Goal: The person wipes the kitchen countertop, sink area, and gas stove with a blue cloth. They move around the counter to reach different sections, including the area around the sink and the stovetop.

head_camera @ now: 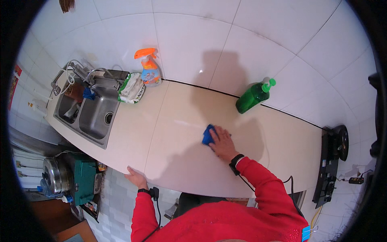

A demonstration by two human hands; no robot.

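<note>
My right hand [223, 144] presses a folded blue cloth [208, 135] flat against the cream countertop [181, 121]. Part of the cloth is hidden beneath the palm and fingers. At the counter's front edge, my left hand [136, 178] rests with nothing visible in it, thumb and fingers apart. A green pump bottle [252, 97] leans or stands by the back wall, beyond my right hand. To the left, an orange-topped spray bottle [150, 71] stands beside a white and green bag [133, 89].
A double-bowl steel sink [99, 127] with a faucet [104, 71] takes up the left end. Another blue cloth [89, 93] hangs over its divider. On the right is a black gas stove [328, 169]. A steel pot [54, 172] stands lower left. Black cables run from both wristbands.
</note>
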